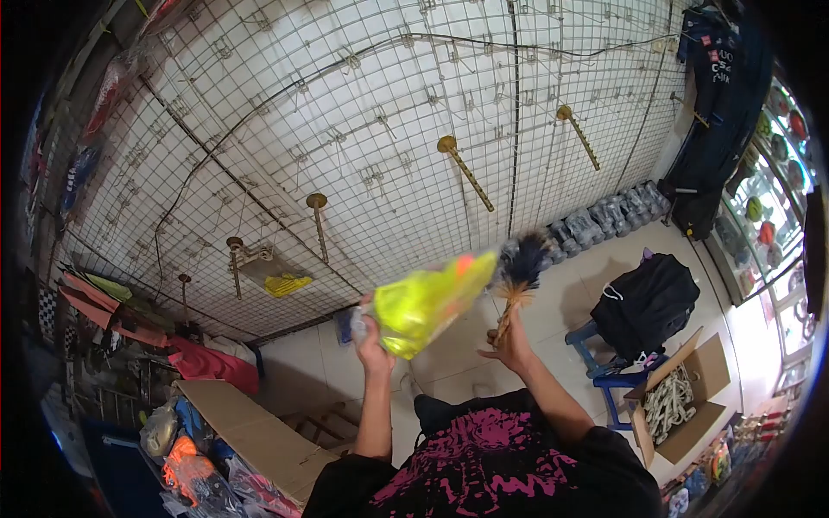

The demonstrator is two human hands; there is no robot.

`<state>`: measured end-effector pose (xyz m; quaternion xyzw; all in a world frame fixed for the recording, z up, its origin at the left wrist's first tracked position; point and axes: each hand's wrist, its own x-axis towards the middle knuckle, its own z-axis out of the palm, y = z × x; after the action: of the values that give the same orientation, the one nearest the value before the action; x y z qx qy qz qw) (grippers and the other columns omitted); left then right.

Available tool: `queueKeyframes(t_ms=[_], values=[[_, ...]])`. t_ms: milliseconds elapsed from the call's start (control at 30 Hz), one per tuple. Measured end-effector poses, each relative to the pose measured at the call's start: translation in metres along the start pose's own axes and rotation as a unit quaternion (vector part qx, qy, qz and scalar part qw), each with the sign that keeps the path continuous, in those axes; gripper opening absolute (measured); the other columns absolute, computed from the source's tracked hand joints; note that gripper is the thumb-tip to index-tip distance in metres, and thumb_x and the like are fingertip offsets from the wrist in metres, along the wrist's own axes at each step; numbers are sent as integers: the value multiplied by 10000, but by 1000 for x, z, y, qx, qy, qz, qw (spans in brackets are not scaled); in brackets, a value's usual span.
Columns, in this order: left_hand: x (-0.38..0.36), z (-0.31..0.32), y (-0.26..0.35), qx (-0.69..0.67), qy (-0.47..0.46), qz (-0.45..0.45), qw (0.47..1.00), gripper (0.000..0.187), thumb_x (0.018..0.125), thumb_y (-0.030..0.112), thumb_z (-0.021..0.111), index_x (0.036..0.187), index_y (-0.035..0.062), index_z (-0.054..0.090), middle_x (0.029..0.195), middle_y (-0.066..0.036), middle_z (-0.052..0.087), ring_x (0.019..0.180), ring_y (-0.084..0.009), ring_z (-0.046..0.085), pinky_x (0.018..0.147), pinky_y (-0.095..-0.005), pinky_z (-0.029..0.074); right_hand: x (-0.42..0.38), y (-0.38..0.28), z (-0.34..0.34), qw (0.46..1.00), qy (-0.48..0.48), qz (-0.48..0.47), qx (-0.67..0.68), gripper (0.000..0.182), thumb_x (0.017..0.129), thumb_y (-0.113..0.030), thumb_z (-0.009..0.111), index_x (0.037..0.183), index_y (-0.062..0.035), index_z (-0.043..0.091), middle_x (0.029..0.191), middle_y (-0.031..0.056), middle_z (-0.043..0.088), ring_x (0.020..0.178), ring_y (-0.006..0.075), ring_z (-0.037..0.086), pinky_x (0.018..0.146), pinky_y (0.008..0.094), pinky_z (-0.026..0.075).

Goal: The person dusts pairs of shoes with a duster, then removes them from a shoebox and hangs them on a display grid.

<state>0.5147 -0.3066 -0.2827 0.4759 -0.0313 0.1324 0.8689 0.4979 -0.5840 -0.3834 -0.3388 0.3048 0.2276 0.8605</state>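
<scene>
My left hand [373,350] grips the near left end of a clear plastic bag with a folded neon yellow garment [423,306] in it. An orange patch shows near the bag's far end. To its right, my right hand [511,345] is closed round the handle of a feather duster [524,263], with dark feathers on top and tan ones at the base. The duster points up and away from me, close to the bag's right end. Both things are held in the air above the tiled floor.
A wire grid wall [363,129] with metal hooks [466,177] stands ahead; one hook area holds another bagged yellow item [287,284]. Cardboard boxes with bagged goods [194,470] and white cords [669,406] flank me. A dark garment [648,298] covers a stool at right.
</scene>
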Motion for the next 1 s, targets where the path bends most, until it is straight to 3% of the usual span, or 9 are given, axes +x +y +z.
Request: queueKeyframes(t_ms=[100,133,233,367,467,567,767,967,1000], values=[[-4,19,28,368,-242,121,889,325,1006,229,539,1269,55,615,1367,-119,588,1273,-309,501,1102,-450,356,-29,-28,34,980,-179,9,82,1122,754,-968,232,1504,-150,397,1442,136,518,1357,384,442,1110,712,237],[-6,50,44,379,-296,122,868,291,824,72,675,1115,67,678,1300,-128,625,1258,-317,508,1098,-452,343,-23,-29,29,968,-230,9,103,1199,733,-980,195,1560,-122,320,1581,146,371,1463,398,310,1147,678,210],[-15,68,43,422,-348,195,814,313,787,44,643,1093,99,614,1297,-160,618,1218,-353,527,1087,-505,339,-20,-18,22,963,-216,21,159,1106,821,-909,275,1481,-37,434,1515,165,456,1410,380,401,1171,588,265],[-27,63,38,475,-364,182,780,305,749,228,729,1011,135,604,1356,-143,532,1311,-382,414,1130,-593,205,9,10,-7,964,-185,-37,188,848,906,-749,400,1372,-53,535,1369,167,581,1267,367,545,1105,543,400],[-38,76,48,523,-346,217,748,300,784,321,735,981,140,599,1350,-136,505,1333,-381,375,1133,-613,164,11,17,-11,960,-158,-81,216,673,923,-634,466,1254,-62,594,1244,152,643,1150,344,620,1036,513,482],[-41,78,46,510,-285,198,787,306,754,194,771,998,154,590,1311,-94,540,1329,-379,404,1150,-606,160,8,10,-7,956,-141,-135,219,586,912,-579,493,1175,-69,608,1158,141,662,1083,325,644,995,499,514],[-49,74,32,486,-226,230,812,152,898,176,672,1006,109,589,1301,-122,573,1312,-375,429,1153,-610,144,3,-4,-1,950,-143,-187,205,526,889,-538,526,1142,-85,609,1111,129,665,1043,317,646,974,481,522],[-55,85,21,534,-78,145,830,415,1059,244,426,1425,51,467,1545,-208,364,1401,-417,350,1194,-553,102,-4,-15,4,937,-153,-207,238,512,876,-526,564,1135,-87,616,1112,119,668,1033,313,645,979,467,517],[-55,83,19,465,-70,82,878,443,1073,262,386,1456,43,425,1560,-212,335,1411,-395,343,1200,-518,118,5,-14,-4,934,-155,-212,242,516,875,-523,569,1139,-83,618,1123,124,668,1038,314,645,984,466,514]])
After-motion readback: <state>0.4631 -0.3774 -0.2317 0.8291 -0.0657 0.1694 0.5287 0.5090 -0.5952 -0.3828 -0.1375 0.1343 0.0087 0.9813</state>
